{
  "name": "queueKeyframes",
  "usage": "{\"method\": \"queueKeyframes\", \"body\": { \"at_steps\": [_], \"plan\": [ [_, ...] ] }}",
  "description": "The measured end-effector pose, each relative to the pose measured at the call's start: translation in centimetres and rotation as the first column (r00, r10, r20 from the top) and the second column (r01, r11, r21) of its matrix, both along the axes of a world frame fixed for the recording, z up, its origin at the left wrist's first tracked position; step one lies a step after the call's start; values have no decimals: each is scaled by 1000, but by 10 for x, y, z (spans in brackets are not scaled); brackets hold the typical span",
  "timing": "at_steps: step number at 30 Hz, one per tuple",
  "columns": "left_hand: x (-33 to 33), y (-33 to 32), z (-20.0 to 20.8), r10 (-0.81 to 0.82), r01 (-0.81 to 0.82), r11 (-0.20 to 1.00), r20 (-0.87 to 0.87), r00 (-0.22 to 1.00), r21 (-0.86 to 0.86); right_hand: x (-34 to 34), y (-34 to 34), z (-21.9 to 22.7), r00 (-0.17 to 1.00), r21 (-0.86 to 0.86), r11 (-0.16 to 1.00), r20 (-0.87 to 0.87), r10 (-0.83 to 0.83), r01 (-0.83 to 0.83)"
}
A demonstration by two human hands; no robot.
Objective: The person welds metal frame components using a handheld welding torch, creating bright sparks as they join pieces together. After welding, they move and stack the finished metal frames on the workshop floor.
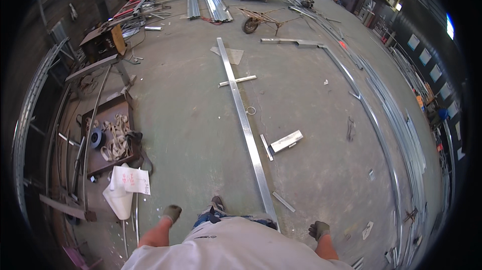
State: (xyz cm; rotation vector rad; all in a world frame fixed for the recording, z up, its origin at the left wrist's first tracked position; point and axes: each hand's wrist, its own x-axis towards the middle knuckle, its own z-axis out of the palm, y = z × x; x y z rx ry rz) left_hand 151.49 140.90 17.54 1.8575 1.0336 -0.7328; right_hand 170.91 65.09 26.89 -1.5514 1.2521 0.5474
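Observation:
My left hand, in a dark work glove, hangs beside my body above the floor. Its outline is rounded and the fingers cannot be made out. On the other side, my gloved right hand has its fingers curled in, with nothing visible in them. Neither hand touches anything I can see. A long, shiny metal channel runs away from my feet, closer to my right hand, and crosses a short metal bar. A short metal piece lies just ahead of my right hand. Near my left hand are white paper sheets.
A metal tray of straps and a blue roll stands at left. A short box-shaped metal piece lies right of the channel. Long metal profiles line the right side. A wheelbarrow stands ahead.

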Motion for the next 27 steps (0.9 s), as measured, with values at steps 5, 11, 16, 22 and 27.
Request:
{"method": "queueKeyframes", "body": {
  "at_steps": [5,11,16,22,27],
  "plan": [
    [176,85,150,-618,604,711,-91,781,360,1,8,30,985,-98,991,-133,-108,96],
    [278,128,143,-354,293,902,154,922,317,57,3,-10,961,-75,976,-173,-214,203],
    [263,125,48,-279,216,928,184,943,303,169,74,-49,978,29,998,-202,-47,54],
    [262,46,37,129,-128,988,4,992,-81,356,108,-54,990,123,989,-100,96,-83],
    [345,52,36,-27,26,998,-13,1000,-61,481,119,-12,989,43,992,94,111,-115]
  ]
}}
